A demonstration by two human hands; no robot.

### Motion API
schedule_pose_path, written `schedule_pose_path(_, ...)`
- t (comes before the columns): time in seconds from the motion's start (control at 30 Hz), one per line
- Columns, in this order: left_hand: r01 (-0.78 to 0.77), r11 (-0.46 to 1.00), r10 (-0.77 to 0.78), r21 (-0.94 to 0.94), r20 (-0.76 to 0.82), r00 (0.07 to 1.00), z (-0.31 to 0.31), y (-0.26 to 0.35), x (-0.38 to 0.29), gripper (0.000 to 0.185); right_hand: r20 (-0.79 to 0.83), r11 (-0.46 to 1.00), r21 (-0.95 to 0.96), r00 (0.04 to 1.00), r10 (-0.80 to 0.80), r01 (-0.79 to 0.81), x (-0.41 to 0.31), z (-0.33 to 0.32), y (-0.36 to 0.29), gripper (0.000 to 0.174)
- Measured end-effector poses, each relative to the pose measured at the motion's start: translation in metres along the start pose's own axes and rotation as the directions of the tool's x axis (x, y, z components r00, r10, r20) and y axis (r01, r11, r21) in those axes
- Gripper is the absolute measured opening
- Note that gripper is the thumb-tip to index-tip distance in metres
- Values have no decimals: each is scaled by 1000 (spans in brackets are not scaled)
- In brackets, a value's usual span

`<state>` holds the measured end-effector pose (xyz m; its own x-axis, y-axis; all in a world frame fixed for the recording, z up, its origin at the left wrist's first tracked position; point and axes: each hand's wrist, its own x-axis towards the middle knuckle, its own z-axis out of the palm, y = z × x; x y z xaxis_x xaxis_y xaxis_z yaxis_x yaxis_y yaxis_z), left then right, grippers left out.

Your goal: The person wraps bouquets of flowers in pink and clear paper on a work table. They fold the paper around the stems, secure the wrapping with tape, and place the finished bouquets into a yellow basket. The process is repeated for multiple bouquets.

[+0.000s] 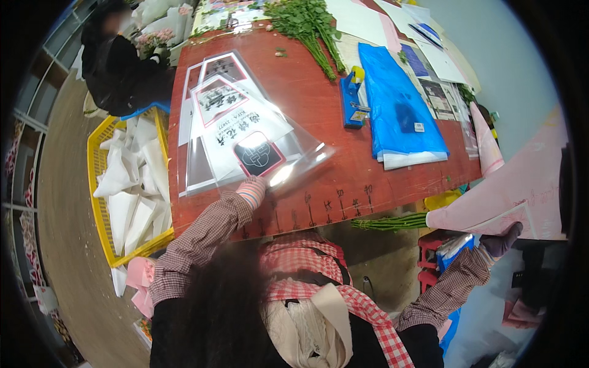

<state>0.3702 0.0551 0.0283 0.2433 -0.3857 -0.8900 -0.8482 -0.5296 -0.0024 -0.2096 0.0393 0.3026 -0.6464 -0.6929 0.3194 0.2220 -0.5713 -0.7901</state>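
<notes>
My left hand (252, 189), in a striped glove or cuff, rests at the lower edge of printed clear plastic flower sleeves (234, 124) that lie fanned on a red wooden table (322, 184). Whether its fingers grip the plastic cannot be told. Out to the right, my right hand (504, 239), darkly gloved, is at the lower edge of a bouquet wrapped in pink paper (501, 198); its fingers are partly hidden. A bundle of green stems (391, 222) sticks out of the wrap's narrow end, beyond the table's front edge.
A tape dispenser (353, 103) and a blue plastic bag (400, 106) lie right of the sleeves. Leafy cut stems (313, 32) lie farther back. A yellow basket (99, 198) of white wrapped pieces stands left of the table, near a person in black (124, 69). Red stools (428, 257) stand below right.
</notes>
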Motion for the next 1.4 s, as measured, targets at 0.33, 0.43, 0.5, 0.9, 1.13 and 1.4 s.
schedule_pose_path(0.33,-229,833,46,-503,-349,936,-14,36,19,29,-137,995,97,989,51,-38,-39,-3,-28,64)
schedule_pose_path(0.43,-182,822,76,-539,-213,974,-28,41,38,31,-134,991,127,990,48,-31,-35,-26,-10,66)
schedule_pose_path(0.5,-508,783,339,-359,-438,833,-21,34,45,31,-91,967,217,984,154,-131,-34,-38,2,65)
schedule_pose_path(0.9,-410,62,140,-910,-399,906,-21,33,50,33,9,902,284,941,338,-327,-67,-59,132,63)
schedule_pose_path(1.13,-392,920,359,26,-457,813,-12,62,-6,48,-109,922,251,938,329,-295,-67,-61,135,74)
schedule_pose_path(1.4,-327,930,366,165,-443,818,2,84,-15,35,-266,935,247,910,318,-255,-69,-32,134,65)
